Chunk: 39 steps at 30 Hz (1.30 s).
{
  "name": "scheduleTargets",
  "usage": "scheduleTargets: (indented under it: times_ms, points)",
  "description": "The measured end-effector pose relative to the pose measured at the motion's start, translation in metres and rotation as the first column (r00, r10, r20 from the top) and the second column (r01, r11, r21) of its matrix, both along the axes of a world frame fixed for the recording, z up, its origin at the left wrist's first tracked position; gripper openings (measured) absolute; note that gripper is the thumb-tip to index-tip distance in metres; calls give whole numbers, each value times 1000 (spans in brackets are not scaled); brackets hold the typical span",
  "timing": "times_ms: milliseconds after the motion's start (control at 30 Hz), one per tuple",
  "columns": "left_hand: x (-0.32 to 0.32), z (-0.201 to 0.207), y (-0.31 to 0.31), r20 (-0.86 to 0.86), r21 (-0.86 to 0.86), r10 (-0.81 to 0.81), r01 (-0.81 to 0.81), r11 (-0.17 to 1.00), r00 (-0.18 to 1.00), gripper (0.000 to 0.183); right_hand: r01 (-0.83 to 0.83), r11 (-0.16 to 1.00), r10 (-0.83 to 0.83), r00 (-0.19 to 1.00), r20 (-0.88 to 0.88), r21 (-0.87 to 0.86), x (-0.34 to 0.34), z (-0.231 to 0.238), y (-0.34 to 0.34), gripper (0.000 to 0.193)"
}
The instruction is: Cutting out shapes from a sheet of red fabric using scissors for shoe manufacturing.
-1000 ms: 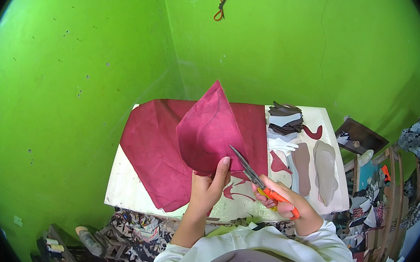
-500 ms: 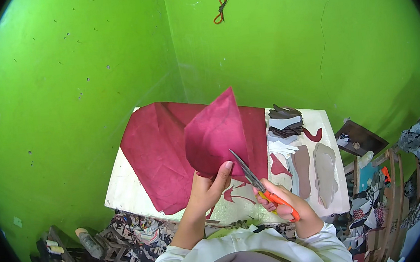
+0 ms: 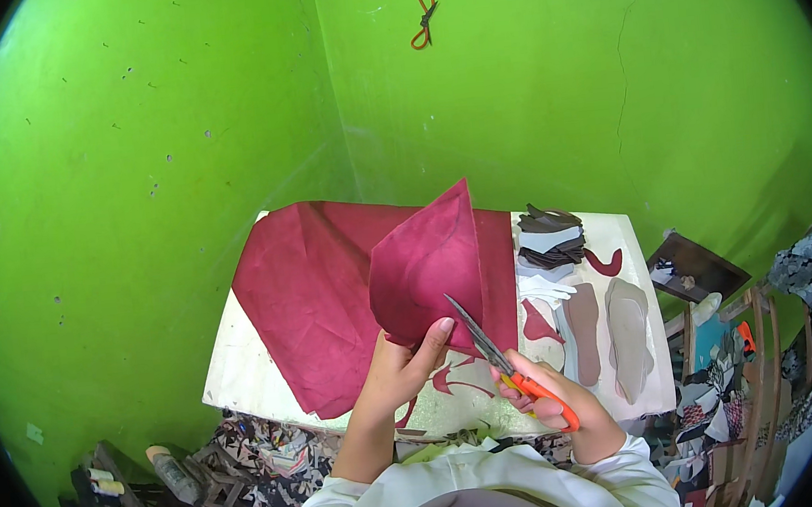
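Note:
My left hand (image 3: 406,362) pinches the lower edge of a dark red fabric piece (image 3: 426,261), thumb on top. The piece stands up from the table, its pointed corner toward the far wall. In my right hand (image 3: 554,397) is a pair of scissors (image 3: 531,384) with orange handles and dark blades. Their blades point up and left, with the tip over the lower right part of the piece. Whether the blades have cloth between them I cannot tell. Beneath lies a large dark red sheet (image 3: 304,301). Small curved red scraps (image 3: 444,381) lie near my left wrist.
The white table (image 3: 632,243) carries a dark stack of cut pieces (image 3: 552,241), a curved red piece (image 3: 605,262) and sole-shaped pieces (image 3: 629,330) at right. Green walls (image 3: 171,110) close off the far side. Fabric scraps (image 3: 269,449) cover the floor at left; a wooden rack (image 3: 754,368) stands right.
The raised red piece has shifted slightly right, and its pointed corner has tilted right and dipped a little. Both hands stay nearly in place; the scissors have barely moved.

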<state>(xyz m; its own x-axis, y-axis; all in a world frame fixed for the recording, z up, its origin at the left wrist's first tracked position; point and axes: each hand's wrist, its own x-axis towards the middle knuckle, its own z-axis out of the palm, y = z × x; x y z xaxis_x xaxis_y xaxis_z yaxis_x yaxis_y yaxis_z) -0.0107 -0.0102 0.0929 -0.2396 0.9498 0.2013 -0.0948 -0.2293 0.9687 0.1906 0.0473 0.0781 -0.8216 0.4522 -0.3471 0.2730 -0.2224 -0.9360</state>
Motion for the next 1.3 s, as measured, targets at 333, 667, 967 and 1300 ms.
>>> scheduleTargets:
  times_ms: [333, 667, 967, 1300]
  points:
    - [5, -5, 3, 54, 8, 12, -13, 1000, 998, 23, 59, 995, -64, 996, -57, -80, -5, 8, -7, 20]
    - [9, 2, 1, -146, 56, 232, -226, 972, 962, 26, 38, 983, -21, 995, -95, 178, -6, 13, -9, 18]
    - [4, 2, -2, -150, 56, 191, -185, 981, 970, 28, 27, 988, -14, 996, -85, 149, -6, 10, -11, 16]
    - [1, 4, -2, -116, 11, 98, -98, 995, 988, 28, -13, 995, 18, 999, -46, 99, 0, 9, -5, 22]
